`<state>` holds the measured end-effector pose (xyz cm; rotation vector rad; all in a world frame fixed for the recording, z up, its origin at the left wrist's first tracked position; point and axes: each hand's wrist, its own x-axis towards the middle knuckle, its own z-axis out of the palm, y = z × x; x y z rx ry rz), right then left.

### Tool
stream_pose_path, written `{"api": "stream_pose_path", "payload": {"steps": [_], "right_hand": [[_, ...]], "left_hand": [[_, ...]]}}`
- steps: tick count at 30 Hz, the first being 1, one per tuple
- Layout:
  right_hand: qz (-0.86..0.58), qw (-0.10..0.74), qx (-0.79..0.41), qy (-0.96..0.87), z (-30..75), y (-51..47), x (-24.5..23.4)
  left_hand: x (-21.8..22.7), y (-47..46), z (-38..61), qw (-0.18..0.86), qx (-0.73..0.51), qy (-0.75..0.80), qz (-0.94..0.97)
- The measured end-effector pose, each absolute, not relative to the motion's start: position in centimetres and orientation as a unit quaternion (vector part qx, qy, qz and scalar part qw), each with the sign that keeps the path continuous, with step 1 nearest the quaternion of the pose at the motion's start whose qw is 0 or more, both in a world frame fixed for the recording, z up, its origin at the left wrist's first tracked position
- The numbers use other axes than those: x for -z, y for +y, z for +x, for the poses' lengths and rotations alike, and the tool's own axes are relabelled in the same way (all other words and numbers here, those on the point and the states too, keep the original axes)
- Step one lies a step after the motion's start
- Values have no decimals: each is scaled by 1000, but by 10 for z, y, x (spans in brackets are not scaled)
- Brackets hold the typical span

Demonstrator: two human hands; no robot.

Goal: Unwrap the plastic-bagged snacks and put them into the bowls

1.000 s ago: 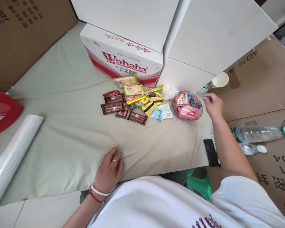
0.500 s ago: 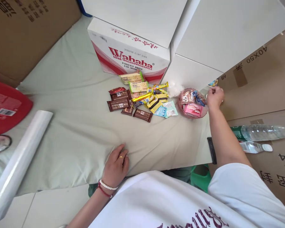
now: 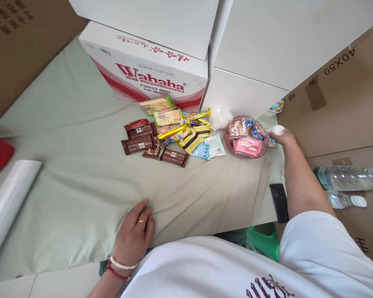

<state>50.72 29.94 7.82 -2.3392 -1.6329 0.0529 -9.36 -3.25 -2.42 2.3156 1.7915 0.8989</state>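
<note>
My right hand (image 3: pixel 287 139) is at the right end of the cloth-covered table, its fingers closed on a small white cup-like thing (image 3: pixel 276 131) with bluish print. That thing sits close against the right side of a clear pink bowl (image 3: pixel 228 145), which holds wrapped snacks and a pink packet (image 3: pixel 247 147). Resting on the cloth near the front edge is my left hand (image 3: pixel 133 231), holding nothing, with its fingers loosely bent and apart. Left of the bowl lies a pile of snacks, with brown bars (image 3: pixel 174 157), yellow packets (image 3: pixel 191 141) and green-edged packets (image 3: pixel 167 117).
A Wahaba-style white and red carton (image 3: pixel 149 76) and white boxes (image 3: pixel 251 45) line the back. A black phone (image 3: pixel 279 203) lies at the right edge, with bottles (image 3: pixel 349 178) beyond. A plastic film roll (image 3: pixel 10 207) lies at left. Crumpled clear plastic (image 3: pixel 220 118) touches the back box.
My right hand has come down toward the table's right end and gripped the white cup-like thing. The view has shifted, showing more of the phone. My left hand still rests on the cloth.
</note>
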Motion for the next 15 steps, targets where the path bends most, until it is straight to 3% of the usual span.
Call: {"api": "stream_pose_path", "payload": {"steps": [6, 10, 15], "right_hand": [[-909, 188, 30, -371, 494, 315, -83], [-883, 254, 117, -378, 498, 371, -118], [-850, 216, 187, -443, 514, 464, -134]], "left_hand": [[21, -30, -95, 27, -275, 582, 765], [22, -29, -96, 22, -261, 585, 768], [22, -29, -96, 19, -251, 590, 767]]}}
